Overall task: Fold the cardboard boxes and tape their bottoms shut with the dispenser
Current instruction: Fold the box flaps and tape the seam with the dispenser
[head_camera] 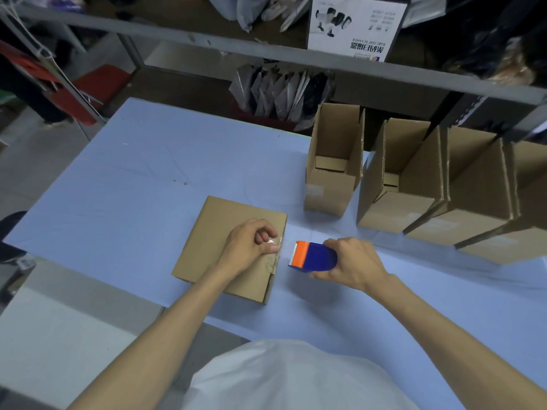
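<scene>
left hand (pixel 245 247) pinches tape end (pixel 273 243) on box (pixel 219 232); right hand (pixel 352 264) grips dispenser (pixel 316 257) beside it; skewed pull could wrinkle tape.

Plain white top (pixel 290 377) on the torso; forearms bare down to left hand (pixel 245 244) and right hand (pixel 352 261).

Matt brown corrugated cardboard box (pixel 225 241) on a table (pixel 148 179) covered in a smooth, matt pale-blue sheet. A strip of glossy clear tape (pixel 276 242) catches the light. The tape dispenser (pixel 316 257) is smooth blue and orange plastic; the shelf frame (pixel 266 56) is dull grey metal.
</scene>
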Demonstrator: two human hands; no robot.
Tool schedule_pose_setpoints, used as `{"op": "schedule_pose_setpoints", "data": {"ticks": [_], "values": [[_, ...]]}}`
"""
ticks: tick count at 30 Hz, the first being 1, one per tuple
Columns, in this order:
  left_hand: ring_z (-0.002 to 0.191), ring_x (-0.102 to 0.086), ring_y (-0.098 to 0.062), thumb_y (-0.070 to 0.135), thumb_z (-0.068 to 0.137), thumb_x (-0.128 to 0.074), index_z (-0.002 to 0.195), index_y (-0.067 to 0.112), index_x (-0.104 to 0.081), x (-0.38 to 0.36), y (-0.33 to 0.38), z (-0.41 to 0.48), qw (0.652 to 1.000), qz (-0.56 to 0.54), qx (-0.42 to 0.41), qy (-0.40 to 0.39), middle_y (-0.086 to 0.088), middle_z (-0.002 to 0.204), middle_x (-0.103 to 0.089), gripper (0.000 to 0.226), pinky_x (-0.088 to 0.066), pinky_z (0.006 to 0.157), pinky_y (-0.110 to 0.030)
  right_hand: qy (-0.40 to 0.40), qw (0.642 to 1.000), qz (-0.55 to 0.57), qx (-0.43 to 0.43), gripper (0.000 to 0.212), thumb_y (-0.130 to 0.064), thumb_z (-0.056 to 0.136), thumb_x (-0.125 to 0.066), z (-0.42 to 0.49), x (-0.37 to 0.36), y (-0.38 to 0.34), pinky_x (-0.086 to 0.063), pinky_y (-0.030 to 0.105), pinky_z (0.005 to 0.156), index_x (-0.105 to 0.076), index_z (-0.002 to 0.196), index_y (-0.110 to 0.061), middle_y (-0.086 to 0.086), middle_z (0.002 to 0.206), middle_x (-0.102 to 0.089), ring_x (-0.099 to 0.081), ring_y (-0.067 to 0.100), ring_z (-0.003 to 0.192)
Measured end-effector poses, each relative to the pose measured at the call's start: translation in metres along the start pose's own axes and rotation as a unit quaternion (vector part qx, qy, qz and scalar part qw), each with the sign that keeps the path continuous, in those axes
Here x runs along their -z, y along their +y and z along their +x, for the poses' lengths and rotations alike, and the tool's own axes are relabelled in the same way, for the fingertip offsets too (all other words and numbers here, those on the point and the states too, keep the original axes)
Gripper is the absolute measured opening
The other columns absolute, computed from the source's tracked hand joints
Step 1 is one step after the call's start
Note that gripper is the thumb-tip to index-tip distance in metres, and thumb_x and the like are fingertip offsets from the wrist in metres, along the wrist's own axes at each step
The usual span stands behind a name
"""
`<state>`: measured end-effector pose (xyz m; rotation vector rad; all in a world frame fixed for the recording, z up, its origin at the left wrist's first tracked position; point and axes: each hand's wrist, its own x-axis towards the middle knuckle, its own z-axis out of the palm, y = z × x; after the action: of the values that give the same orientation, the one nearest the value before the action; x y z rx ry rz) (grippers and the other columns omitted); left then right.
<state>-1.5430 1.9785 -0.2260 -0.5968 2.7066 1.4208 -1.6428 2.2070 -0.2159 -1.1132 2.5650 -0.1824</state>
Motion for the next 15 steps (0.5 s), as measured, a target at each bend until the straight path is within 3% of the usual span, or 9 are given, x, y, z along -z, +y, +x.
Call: {"op": "schedule_pose_setpoints", "data": {"ticks": [4, 7, 10, 12, 15], "values": [[0.066, -0.05, -0.003, 0.017, 0.065, -0.082, 0.083, 0.031, -0.067, -0.003, -0.004, 0.001, 1.0, -0.005, -0.005, -0.002, 0.007, 0.078, -0.059, 0.027, -0.042, 0.064, -0.014, -0.012, 0.999, -0.043, -0.009, 0.042, -0.056, 0.069, -0.067, 0.019, -0.007, -0.029, -0.033, 0.026, 0.052, -0.05, 0.078, -0.018, 0.0, 0.074, -0.061, -0.054, 0.022, 0.062], [0.065, -0.049, -0.002, 0.015, 0.064, -0.082, 0.082, 0.031, -0.068, -0.002, -0.004, 0.002, 1.0, -0.011, -0.002, 0.002, 0.008, 0.078, -0.058, 0.028, -0.042, 0.066, -0.015, -0.032, 0.991, -0.128, 0.016, 0.029, -0.031, 0.073, -0.066, 0.032, -0.005, -0.041, -0.033, 0.028, 0.056, -0.041, 0.069, -0.017, 0.004, 0.081, -0.064, -0.059, 0.027, 0.068], [0.069, -0.051, -0.001, 0.017, 0.068, -0.08, 0.086, 0.036, -0.067, 0.0, -0.002, 0.001, 1.0, 0.002, -0.014, -0.007, 0.011, 0.08, -0.057, 0.029, -0.041, 0.067, -0.013, -0.017, 0.991, -0.13, -0.028, 0.034, -0.042, 0.073, -0.065, 0.024, 0.0, -0.019, -0.032, 0.027, 0.056, -0.043, 0.08, -0.017, 0.004, 0.086, -0.065, -0.052, 0.024, 0.066], [0.078, -0.05, -0.001, 0.02, 0.078, -0.072, 0.095, 0.039, -0.065, 0.001, 0.002, 0.0, 0.993, 0.097, -0.058, -0.028, 0.011, 0.087, -0.053, 0.026, -0.041, 0.067, -0.018, 0.023, 0.993, -0.097, -0.063, 0.042, -0.053, 0.068, -0.068, 0.01, 0.003, -0.002, -0.031, 0.026, 0.052, -0.046, 0.082, -0.02, 0.0, 0.08, -0.063, -0.047, 0.02, 0.061], [0.087, -0.042, -0.012, 0.02, 0.091, -0.054, 0.1, 0.037, -0.063, -0.002, 0.006, -0.001, 0.928, 0.319, -0.176, -0.079, 0.01, 0.091, -0.035, 0.022, -0.031, 0.06, -0.028, 0.068, 0.992, -0.03, -0.099, 0.044, -0.057, 0.067, -0.071, -0.007, 0.009, 0.013, -0.039, 0.024, 0.051, -0.054, 0.087, -0.021, -0.004, 0.075, -0.062, -0.055, 0.016, 0.063]]}}
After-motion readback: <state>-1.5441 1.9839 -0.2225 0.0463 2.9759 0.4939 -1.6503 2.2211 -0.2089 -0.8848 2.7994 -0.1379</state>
